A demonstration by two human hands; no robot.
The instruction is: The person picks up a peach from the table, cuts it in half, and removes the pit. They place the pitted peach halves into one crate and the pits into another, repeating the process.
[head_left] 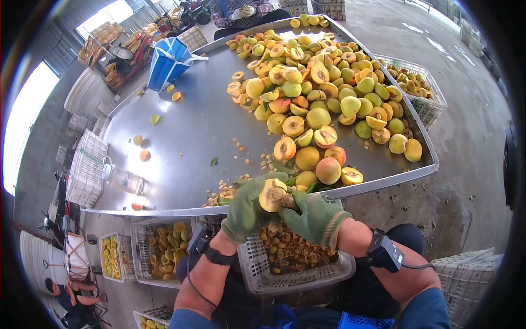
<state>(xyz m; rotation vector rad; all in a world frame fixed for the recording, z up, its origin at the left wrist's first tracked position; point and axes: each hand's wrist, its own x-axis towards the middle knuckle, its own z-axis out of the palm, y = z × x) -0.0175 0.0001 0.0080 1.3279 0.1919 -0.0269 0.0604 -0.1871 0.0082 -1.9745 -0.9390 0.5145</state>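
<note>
My left hand (244, 211), in a green glove, is closed around a halved peach (272, 196) with its cut face and pit turned up. My right hand (315, 216), gloved too, is closed on a short, dark tool (289, 203) whose tip meets the pit; its exact kind is mostly hidden by the fingers. Both hands are above a white plastic basket (298, 282) of brown pits and scraps, at the near edge of a metal table (186, 137). Just beyond them lie a whole peach (329, 170) and a cut half (351, 176).
A large heap of whole and halved peaches (318, 82) covers the table's right side. A blue bag (167, 63) and a clear jug (123, 180) stand on the left. Crates of fruit (164, 247) sit below. A co-worker's gloved hands (243, 12) show across the table.
</note>
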